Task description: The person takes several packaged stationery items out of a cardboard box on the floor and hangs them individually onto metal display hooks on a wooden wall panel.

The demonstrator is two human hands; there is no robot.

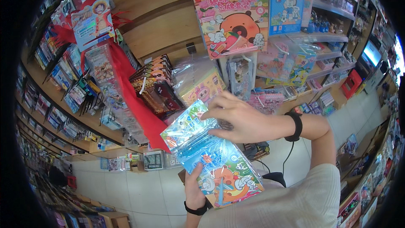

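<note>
A blue packet (223,160) in shiny clear film, printed with an orange cartoon animal, is tilted in front of my body. My left hand (194,188) grips its lower left side, with the thumb on the front and the other fingers hidden behind. Across its upper part reaches my right hand (234,117), fingers bent and closed at the right side of the green-and-blue top section (185,126). Glare on the film partly hides what the right fingertips pinch. Just beyond hang a packet with a pink cartoon figure (204,88) and a stack of dark packs (158,90).
A large pink picture packet (232,17) and a blue one with a cartoon child (286,4) hang ahead. Red ribbon (137,105) drapes down at the left. Stocked shelves (55,97) curve along both sides, above a pale tiled floor (126,190).
</note>
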